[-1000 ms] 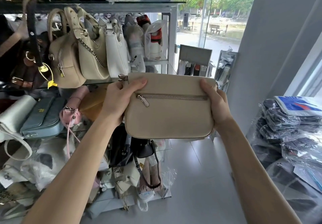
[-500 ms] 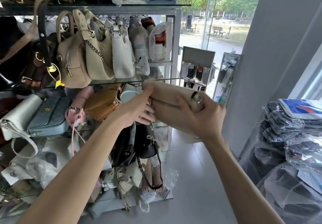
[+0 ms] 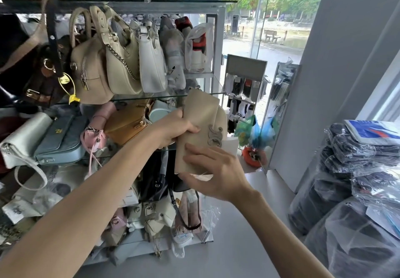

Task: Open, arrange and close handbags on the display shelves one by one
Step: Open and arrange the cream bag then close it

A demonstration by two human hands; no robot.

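Gripping beige handbag (image 3: 198, 130) upright, left hand (image 3: 173, 129) curled around its edge; right hand (image 3: 213, 175), fingers spread, against its lower front.

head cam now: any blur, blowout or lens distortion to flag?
Head view: the right hand is motion-smeared at its fingers; the left hand gripping the beige handbag is sharper. Daylight through the glass front washes out the pavement outside; the dark bags at the shelf's left sit in shadow. Wide-angle bending curves the shelf post and the wall edge.
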